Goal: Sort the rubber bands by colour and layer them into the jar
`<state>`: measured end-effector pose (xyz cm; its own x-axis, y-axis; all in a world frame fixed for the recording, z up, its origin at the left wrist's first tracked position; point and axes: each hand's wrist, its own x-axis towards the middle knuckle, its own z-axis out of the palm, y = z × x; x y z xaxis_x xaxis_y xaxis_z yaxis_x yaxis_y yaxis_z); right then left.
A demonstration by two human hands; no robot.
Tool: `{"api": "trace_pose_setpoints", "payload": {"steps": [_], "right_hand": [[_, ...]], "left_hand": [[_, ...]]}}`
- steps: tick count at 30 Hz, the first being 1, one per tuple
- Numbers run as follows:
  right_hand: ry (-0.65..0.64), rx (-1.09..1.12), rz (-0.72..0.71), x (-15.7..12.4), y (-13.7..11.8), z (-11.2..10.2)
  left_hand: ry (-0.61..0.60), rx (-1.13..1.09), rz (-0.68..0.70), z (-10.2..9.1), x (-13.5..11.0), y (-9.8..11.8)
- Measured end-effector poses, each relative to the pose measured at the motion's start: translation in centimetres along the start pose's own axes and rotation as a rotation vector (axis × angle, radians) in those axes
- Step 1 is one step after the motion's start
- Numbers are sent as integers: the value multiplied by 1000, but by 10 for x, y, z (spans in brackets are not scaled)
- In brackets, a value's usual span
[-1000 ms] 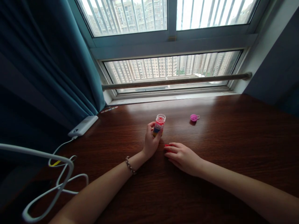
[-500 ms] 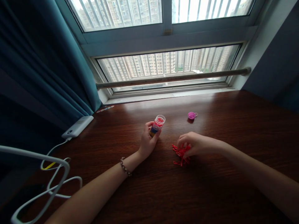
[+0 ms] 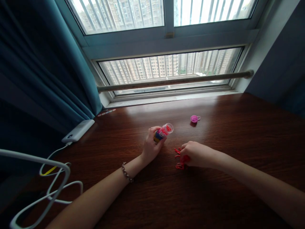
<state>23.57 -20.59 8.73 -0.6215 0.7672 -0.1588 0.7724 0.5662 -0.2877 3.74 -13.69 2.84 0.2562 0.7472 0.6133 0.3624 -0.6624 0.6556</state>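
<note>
My left hand (image 3: 152, 141) is wrapped round a small clear bottle (image 3: 160, 134) with a blue and yellow label. The bottle tilts to the right, its open mouth towards my right hand, and red and pink bits show inside. My right hand (image 3: 192, 154) is closed, knuckles up, over a small heap of thin red stringy pieces (image 3: 179, 166) on the table. Several of their ends and a loop stick out on the left side of the fingers. My fingertips are hidden under the hand. Beyond it lies a pink cap (image 3: 194, 119) with a ring on its side.
The dark wooden table (image 3: 133, 197) reaches to the window ledge, with a metal rail (image 3: 176, 81) above it. On the left are a white power bank (image 3: 78, 130), a looping white cable (image 3: 68, 171) and a blue curtain (image 3: 78, 79).
The bottle has tipped further right and its mouth has come lower. My right hand has sunk onto the red pieces, and its fingers have closed round them.
</note>
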Motion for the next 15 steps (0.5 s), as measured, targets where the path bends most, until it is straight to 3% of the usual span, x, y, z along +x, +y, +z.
{"api": "trace_pose_setpoints", "payload": {"steps": [6,10,15], "right_hand": [[150,114,13,2,8,6],[334,475,17,2,15,1],[538,892,152,2,19,-11]], "left_hand": [[-6,67,131,0,1,4],[-29,123,172,-1,1,4],[-73,177,230,-2,1,4]]}}
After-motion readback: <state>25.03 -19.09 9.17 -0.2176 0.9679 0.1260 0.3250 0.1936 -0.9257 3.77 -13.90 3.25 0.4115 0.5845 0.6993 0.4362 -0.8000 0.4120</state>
